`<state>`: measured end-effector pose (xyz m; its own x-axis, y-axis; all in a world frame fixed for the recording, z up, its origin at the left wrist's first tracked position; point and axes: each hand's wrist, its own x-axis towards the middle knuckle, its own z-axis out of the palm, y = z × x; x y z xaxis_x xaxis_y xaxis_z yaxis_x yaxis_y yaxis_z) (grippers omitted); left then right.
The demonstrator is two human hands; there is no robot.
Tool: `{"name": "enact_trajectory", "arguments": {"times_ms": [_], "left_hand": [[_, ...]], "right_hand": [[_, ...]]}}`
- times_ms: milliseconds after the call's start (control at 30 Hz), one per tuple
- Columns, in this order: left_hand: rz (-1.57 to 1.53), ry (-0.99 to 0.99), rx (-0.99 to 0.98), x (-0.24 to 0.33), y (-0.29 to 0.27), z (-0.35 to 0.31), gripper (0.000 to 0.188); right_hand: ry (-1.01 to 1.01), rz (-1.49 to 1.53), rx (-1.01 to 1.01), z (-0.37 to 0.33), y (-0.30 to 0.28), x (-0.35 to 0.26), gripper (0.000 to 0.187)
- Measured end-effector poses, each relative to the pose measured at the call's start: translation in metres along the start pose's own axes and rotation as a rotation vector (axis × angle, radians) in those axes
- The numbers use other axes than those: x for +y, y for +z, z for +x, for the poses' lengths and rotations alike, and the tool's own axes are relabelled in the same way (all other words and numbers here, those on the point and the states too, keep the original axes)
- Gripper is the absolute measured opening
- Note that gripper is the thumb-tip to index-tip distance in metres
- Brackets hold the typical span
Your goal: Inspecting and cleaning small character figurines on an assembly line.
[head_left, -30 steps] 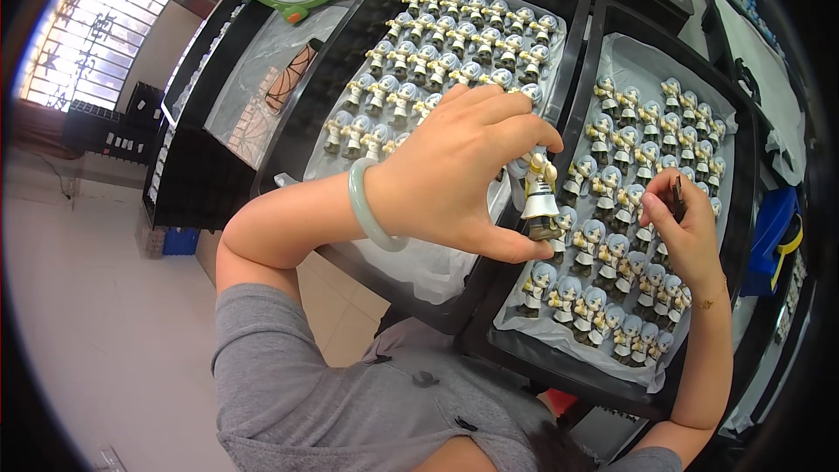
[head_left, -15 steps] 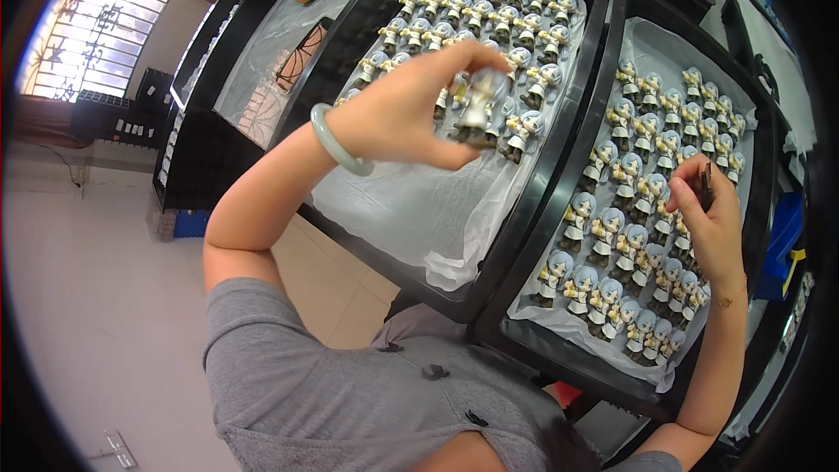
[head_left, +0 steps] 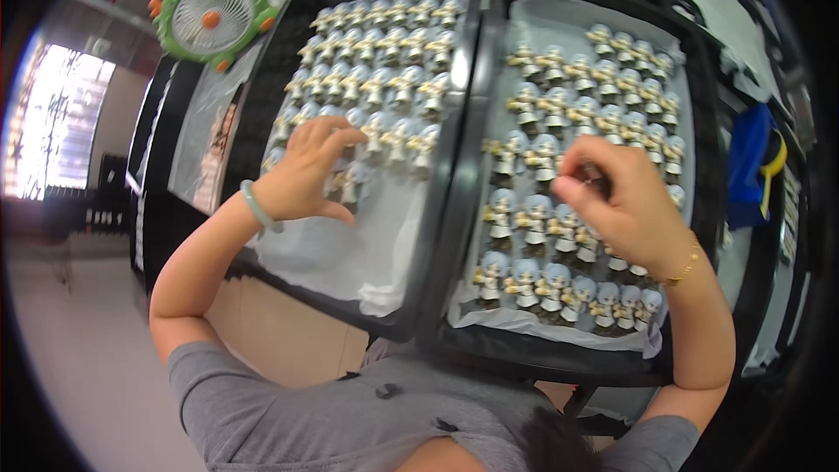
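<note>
Over the left black tray [head_left: 447,183], my left hand [head_left: 306,170] is open, thumb and fingers apart. A small pale-haired figurine [head_left: 352,183] in a white outfit stands just off its fingertips; I cannot tell whether they touch it. Rows of similar figurines [head_left: 376,83] fill the far part of this tray. My right hand [head_left: 625,197] is above the right black tray [head_left: 546,357], its fingers curled round a small dark object [head_left: 596,177] that is too blurred to name. Below and around that hand stand more rows of the figurines [head_left: 535,214], some hidden by it.
White lining sheet [head_left: 328,253] shows at the near part of the left tray. A green fan [head_left: 210,22] with orange knobs stands at the far left. Right of the trays is a blue object [head_left: 748,166] with a yellow curved part [head_left: 775,162].
My left hand held a blurred figurine half a second ago; now its fingers are spread with a figurine standing by them. The view has turned, and my right hand still grips the dark object.
</note>
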<state>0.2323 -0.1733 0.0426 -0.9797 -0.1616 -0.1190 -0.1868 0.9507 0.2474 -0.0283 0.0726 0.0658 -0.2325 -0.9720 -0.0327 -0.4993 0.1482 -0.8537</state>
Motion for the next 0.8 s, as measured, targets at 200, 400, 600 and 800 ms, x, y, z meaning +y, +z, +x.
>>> {"name": "enact_trajectory", "arguments": {"times_ms": [200,400,600,800], "left_hand": [[-0.254,0.348,0.281,0.075,-0.032,0.192,0.025],[0.192,0.104,0.082,0.100,0.031,0.376,0.024],[0.148,0.020,0.173,0.113,0.017,0.362,0.029],[-0.878,0.136,0.256,0.110,-0.053,0.219,0.031]], "right_hand": [[-0.117,-0.060,-0.021,-0.014,-0.002,0.010,0.021],[-0.163,-0.218,-0.229,-0.009,-0.005,0.008,0.030],[-0.171,-0.207,-0.178,-0.010,-0.010,0.009,0.029],[-0.133,-0.243,-0.156,-0.015,-0.011,0.009,0.027]]}}
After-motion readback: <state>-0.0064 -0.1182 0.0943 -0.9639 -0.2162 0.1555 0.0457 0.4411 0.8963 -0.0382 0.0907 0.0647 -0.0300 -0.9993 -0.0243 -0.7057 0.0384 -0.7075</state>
